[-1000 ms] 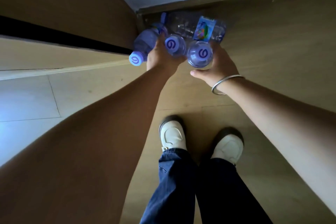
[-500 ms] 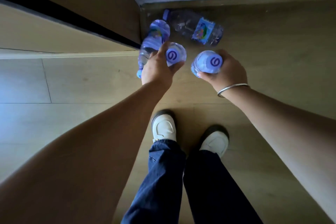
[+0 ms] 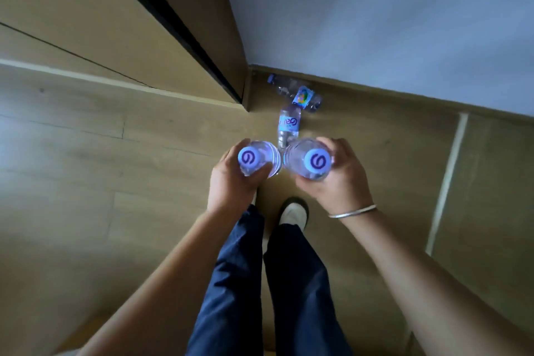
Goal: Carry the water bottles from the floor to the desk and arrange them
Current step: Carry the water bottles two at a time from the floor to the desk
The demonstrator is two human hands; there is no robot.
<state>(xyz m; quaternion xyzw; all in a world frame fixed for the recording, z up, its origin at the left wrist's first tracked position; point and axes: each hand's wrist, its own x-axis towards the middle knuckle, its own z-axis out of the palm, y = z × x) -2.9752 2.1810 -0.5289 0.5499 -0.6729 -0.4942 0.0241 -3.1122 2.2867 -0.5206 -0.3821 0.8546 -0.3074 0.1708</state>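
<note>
Bottles we hold: two, one (image 3: pixel 261 160) at 9 o'clock, one (image 3: pixel 309 159) at 3 o'clock
Bottles we see on floor: two, one (image 3: pixel 288 127) and one (image 3: pixel 297 94), at 12 o'clock

Both held water bottles are clear plastic with pale lavender caps, each cap printed with a dark purple swirl: one cap (image 3: pixel 248 158) on the left, one cap (image 3: pixel 317 161) on the right. A lying bottle (image 3: pixel 288 128) carries a white label with purple lettering. The far bottle (image 3: pixel 294 92) has a blue cap and a blue label with green and yellow patches. The floor (image 3: pixel 86 176) is tan wood-grain with pale seams. The wall (image 3: pixel 390 17) is grey-blue. The trousers (image 3: pixel 239 283) are dark navy, the shoe (image 3: pixel 294 212) white with a dark sole, the bangle (image 3: pixel 353 211) silver.
</note>
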